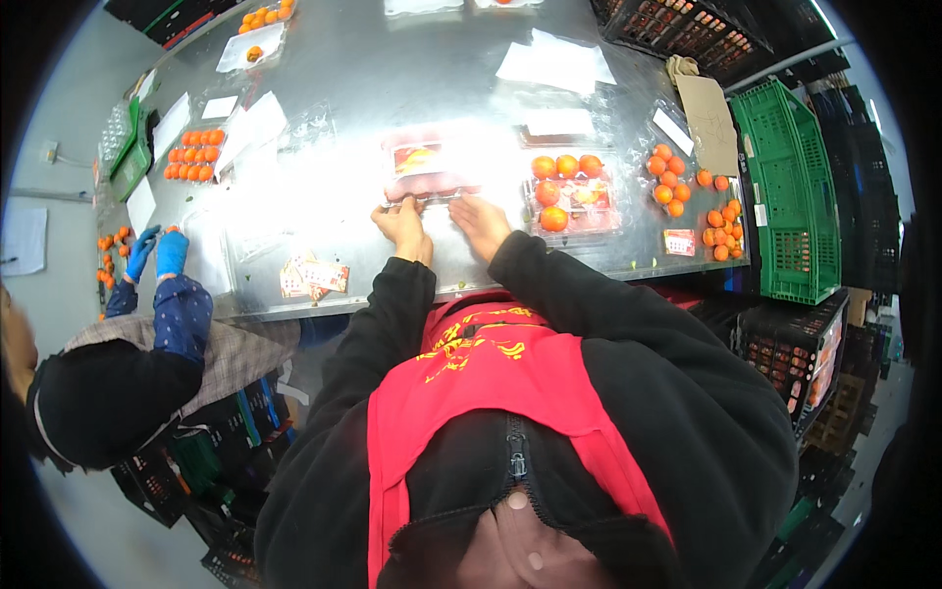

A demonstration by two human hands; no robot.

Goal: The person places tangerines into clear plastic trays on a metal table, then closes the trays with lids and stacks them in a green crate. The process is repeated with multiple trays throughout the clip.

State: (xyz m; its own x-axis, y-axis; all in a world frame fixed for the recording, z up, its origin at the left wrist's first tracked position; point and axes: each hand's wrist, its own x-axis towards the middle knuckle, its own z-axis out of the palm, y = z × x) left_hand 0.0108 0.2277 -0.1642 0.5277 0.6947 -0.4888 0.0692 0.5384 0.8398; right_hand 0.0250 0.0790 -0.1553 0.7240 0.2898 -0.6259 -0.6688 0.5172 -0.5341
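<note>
A clear plastic fruit box, closed and bearing a printed label, lies on the shiny metal table in front of me, partly washed out by glare. My left hand grips its near left edge with the fingertips. At the near right edge is my right hand, its fingers close together and touching the rim; how firmly they hold is not plain. To the right stands another clear box with several orange fruits over a printed sheet or label. Printed cards lie to the left near the table edge.
At the left a co-worker's blue-gloved hands are at loose fruits. A filled fruit tray and white sheets lie beyond. Loose fruits, cardboard and a green crate are at the right; a black crate stands behind.
</note>
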